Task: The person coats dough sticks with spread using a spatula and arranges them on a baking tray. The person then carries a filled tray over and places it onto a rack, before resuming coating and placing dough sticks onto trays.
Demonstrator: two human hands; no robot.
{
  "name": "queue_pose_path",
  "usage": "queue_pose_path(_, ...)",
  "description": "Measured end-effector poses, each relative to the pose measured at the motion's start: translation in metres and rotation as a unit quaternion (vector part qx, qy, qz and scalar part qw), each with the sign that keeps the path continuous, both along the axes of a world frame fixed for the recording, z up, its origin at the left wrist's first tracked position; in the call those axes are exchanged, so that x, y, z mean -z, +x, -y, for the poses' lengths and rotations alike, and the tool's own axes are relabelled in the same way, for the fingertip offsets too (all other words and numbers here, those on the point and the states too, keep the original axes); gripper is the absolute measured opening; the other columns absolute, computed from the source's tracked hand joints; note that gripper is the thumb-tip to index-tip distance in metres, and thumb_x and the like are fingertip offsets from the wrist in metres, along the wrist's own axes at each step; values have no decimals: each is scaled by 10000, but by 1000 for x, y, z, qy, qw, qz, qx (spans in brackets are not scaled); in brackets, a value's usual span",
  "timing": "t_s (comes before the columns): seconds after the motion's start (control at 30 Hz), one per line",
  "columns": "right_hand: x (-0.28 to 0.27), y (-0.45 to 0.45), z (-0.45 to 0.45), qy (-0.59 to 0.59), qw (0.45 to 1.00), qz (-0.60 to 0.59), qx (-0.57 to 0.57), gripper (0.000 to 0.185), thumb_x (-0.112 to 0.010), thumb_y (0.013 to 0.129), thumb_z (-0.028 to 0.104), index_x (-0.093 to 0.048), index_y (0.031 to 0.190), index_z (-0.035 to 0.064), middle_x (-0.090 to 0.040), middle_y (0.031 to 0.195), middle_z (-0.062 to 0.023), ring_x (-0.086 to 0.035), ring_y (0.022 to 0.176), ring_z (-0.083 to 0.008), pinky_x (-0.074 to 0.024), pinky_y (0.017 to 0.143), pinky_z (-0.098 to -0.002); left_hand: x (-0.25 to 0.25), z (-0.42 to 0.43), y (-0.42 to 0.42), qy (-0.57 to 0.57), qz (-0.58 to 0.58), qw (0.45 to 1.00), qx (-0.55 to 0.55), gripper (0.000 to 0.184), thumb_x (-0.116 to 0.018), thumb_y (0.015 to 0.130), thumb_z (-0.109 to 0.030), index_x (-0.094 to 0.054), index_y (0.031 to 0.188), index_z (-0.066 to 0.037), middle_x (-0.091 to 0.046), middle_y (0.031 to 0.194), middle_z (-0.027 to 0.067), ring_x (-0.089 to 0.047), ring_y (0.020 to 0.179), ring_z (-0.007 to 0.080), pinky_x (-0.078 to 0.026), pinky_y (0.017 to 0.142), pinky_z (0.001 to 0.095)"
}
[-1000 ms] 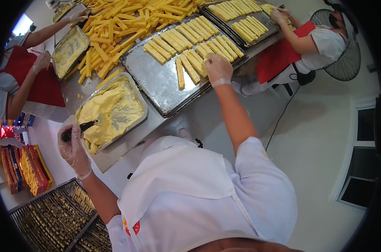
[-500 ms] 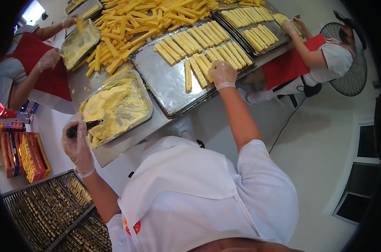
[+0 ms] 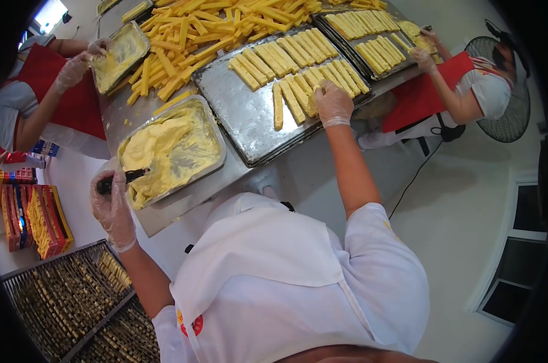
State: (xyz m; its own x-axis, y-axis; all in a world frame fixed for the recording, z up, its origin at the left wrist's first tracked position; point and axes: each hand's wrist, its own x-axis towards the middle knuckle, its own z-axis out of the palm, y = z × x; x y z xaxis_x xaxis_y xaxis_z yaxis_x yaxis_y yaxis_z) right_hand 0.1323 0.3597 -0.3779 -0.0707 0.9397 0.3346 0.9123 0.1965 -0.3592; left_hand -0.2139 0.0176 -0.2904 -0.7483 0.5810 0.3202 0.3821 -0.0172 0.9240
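My left hand (image 3: 112, 209), in a clear glove, is closed round the handle of a black-handled spatula (image 3: 129, 176). Its front end lies over pale yellow cream (image 3: 165, 145) in a metal pan (image 3: 221, 158), and whether the blade sits in the cream is unclear. My gloved right hand (image 3: 335, 106) is at the front row of cream-coated sticks (image 3: 293, 104) on a dark baking tray (image 3: 238, 118). Its fingers are curled in a pinch at the near end of one stick, partly hiding it. A second row of coated sticks (image 3: 274, 57) lies behind.
Uncoated yellow sticks (image 3: 195, 36) are heaped at the back of the table. Another tray (image 3: 377, 51) of coated sticks stands to the right. Co-workers in red aprons (image 3: 62, 91) work on both sides. A rack (image 3: 68, 302) is at lower left, near red crates (image 3: 29, 218).
The view has shifted slightly. My right hand has moved a little to the right along the front row. My left hand stays at the pan; the left co-worker's hands have come together over their pan.
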Motion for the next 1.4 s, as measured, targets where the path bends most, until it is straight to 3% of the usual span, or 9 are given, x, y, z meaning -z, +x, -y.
queue_pose_path(0.13,-17,-20,22,57,994,-59,-78,220,-641,810,326,-721,915,150,-694,811,-134,-678,797,-349,-535,689,-487,-2,-1,-1,-5,-14,1000,-2,140,-682,940,-34,-621,1056,15,-602,960,33,-543,853,89,-467,756,228)
queue_pose_path(0.23,-23,-46,56,-45,985,37,-165,241,-643,790,337,-718,892,132,-686,804,-139,-675,787,-348,-531,682,-487,-1,-3,-3,-3,-13,1000,10,139,-676,939,-21,-618,1058,21,-606,959,36,-555,857,91,-474,765,224)
queue_pose_path(0.33,-7,-54,66,-86,979,72,-170,243,-650,774,342,-710,860,122,-683,815,-138,-674,795,-339,-529,687,-484,2,-2,-5,7,-2,1000,18,133,-669,939,-8,-617,1056,24,-610,963,38,-566,859,90,-481,771,222)
queue_pose_path(0.83,1,-42,67,-41,981,32,-186,188,-692,774,291,-708,874,134,-663,823,-132,-670,824,-345,-533,705,-471,3,-1,-4,4,-9,1000,0,131,-666,928,24,-622,1050,21,-615,959,31,-574,865,86,-482,790,222)
queue_pose_path(0.93,-1,-39,65,-84,978,43,-185,328,-688,769,302,-756,1044,137,-684,923,-127,-664,889,-324,-527,778,-448,3,-3,-1,6,1,1000,-6,126,-665,924,32,-623,1042,19,-615,953,27,-576,865,87,-482,801,225)
queue_pose_path(1.03,-7,-39,67,-43,979,78,-185,269,-692,793,259,-754,1022,133,-677,887,-125,-662,853,-321,-527,760,-439,1,0,-3,1,6,1000,-17,122,-666,918,38,-625,1031,18,-618,940,24,-577,855,86,-483,798,227)
queue_pose_path(1.1,-10,-42,62,-13,981,9,-192,253,-696,807,232,-750,1029,123,-681,886,-130,-664,843,-320,-529,749,-433,-5,2,-5,2,7,1000,-23,118,-670,915,37,-626,1023,18,-619,928,23,-578,845,84,-484,788,227)
queue_pose_path(1.27,-29,-112,37,85,933,-127,-324,235,-685,834,232,-726,1034,116,-691,884,-130,-662,836,-328,-529,714,-443,-12,9,-9,15,23,999,-28,114,-691,904,19,-626,998,19,-623,897,18,-581,807,84,-487,751,233)
queue_pose_path(1.4,-47,-211,34,3,913,-12,-408,269,-663,865,309,-703,1063,131,-710,928,-131,-675,876,-346,-531,745,-462,-21,17,-13,27,20,999,-34,127,-708,896,4,-629,995,16,-639,878,26,-592,787,90,-497,739,239)
